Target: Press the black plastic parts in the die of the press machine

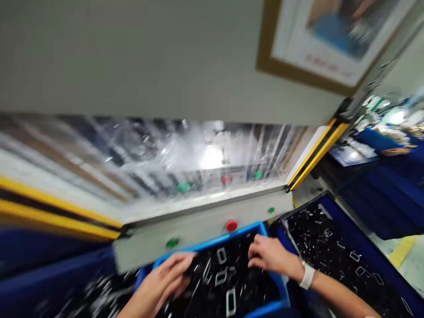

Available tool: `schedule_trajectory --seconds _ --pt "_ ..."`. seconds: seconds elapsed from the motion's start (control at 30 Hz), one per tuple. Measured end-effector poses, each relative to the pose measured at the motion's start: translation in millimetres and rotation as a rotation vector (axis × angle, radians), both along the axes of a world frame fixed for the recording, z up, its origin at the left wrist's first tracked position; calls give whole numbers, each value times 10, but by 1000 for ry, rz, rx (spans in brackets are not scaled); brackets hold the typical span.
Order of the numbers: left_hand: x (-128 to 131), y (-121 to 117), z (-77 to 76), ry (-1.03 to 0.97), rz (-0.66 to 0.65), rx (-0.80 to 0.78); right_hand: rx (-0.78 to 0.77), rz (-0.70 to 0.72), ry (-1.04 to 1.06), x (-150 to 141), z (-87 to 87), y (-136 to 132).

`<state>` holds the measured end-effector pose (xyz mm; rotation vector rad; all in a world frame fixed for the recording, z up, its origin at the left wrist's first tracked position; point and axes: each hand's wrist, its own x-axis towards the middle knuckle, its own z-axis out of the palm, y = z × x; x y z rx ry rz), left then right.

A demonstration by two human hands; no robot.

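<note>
Black parts (243, 287) fill a blue bin (228, 238) at a workstation, with pale rectangular frames (228, 304) scattered among them, as a worker reaches in with both bare hands. The left hand (168, 276) is at the bin's left side, its fingers bent and drawn close together; blur makes it impossible to tell whether they hold anything. Opposite, the right hand (271, 256), a white band (308, 276) at its wrist, hangs over the right side with fingers curled and a narrow gap at the tips; whether a piece is pinched there cannot be made out. The step in hand appears to be picking through the loose pieces; the next move seems to call for a fingertip grip on one piece, clear of its neighbours.

Just beside the bin on the right, a dark blue tray (334, 212) holds more such pieces. Behind the bin runs a pale ledge with a red button (231, 225) between two green ones, and above it a shiny window (212, 154) flanked by yellow-and-black strips (318, 154). A framed notice (314, 66) hangs on the grey panel (165, 57) overhead. Farther off, at right, a co-worker's hand (395, 151) shows near a blurred heap.
</note>
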<state>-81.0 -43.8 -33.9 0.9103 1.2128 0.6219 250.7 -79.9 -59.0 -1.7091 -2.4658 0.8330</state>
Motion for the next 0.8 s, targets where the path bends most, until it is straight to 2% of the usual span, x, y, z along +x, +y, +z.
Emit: schedule_trajectory --seconds 0.07,0.17,0.23,0.33,0.4,0.5,0.67,0.8 --pt "120 13 98 -213 102 -72 -9 -88 246 7 199 110" --pt "300 143 111 -403 219 -96 -2 -179 549 -64 336 263" --pt "387 199 75 -446 244 -90 64 -237 611 -145 409 316" --pt "487 202 45 -454 234 -42 302 -265 630 -320 514 371" --pt "539 198 48 -460 209 -15 457 -221 629 -463 535 426" --pt "590 239 57 -479 186 -5 612 -93 563 -640 466 523" --pt "622 353 10 -520 213 -64 712 174 371 -657 305 558" --pt "653 410 -20 -493 224 -92 720 278 348 -573 348 568"
